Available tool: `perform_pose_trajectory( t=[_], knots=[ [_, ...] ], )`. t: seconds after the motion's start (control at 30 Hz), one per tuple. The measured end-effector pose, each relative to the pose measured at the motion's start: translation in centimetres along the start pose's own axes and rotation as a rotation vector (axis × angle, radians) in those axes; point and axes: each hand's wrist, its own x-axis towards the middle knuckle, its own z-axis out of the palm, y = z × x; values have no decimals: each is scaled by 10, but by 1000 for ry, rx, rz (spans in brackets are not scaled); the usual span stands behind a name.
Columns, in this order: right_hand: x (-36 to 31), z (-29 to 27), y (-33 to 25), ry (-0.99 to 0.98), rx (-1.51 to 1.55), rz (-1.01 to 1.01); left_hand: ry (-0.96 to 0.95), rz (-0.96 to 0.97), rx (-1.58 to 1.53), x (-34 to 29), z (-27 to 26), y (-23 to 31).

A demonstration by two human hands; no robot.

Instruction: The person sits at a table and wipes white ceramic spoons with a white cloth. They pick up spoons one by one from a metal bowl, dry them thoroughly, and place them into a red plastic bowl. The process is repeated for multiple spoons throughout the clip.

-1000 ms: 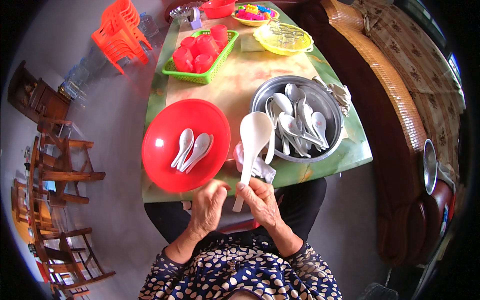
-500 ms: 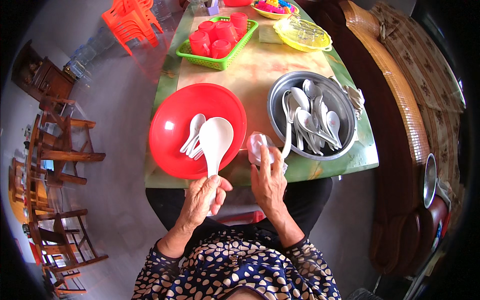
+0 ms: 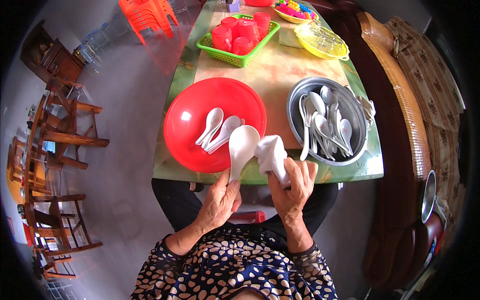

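A large white serving spoon [image 3: 243, 147] is held by its handle in my left hand [image 3: 218, 202], bowl end up, over the near rim of a red basin [image 3: 187, 135]. My right hand [image 3: 295, 187] grips a bunched white cloth [image 3: 272, 154], which is close beside the spoon's bowl. Inside the basin lie several smaller white soup spoons [image 3: 214, 119]. On the right, a grey metal bowl [image 3: 296, 127] holds a heap of white and metal spoons [image 3: 327, 120]. One long-handled spoon [image 3: 306, 135] leans out over its near rim.
Farther along the table [image 3: 270, 70] stands a green basket [image 3: 240, 61] of red cups [image 3: 248, 31]. Beyond it to the right is a yellow basket [image 3: 320, 42]. Wooden stools [image 3: 70, 130] stand at left, a wooden bench [image 3: 395, 100] at right.
My right hand has picked up the white cloth from the table edge and brought it beside the serving spoon. The spoon is lower, and the view has shifted.
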Motion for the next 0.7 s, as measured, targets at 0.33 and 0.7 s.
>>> perform_pose_trajectory(
  t=[0.33, 0.7],
  knots=[
    [14, 16, -16, -332, 99, 24, 98, 53, 266, -4, 14, -18],
    [21, 32, -10, -67, 17, -26, 34, 12, 69, -4, 23, -8]
  ],
)
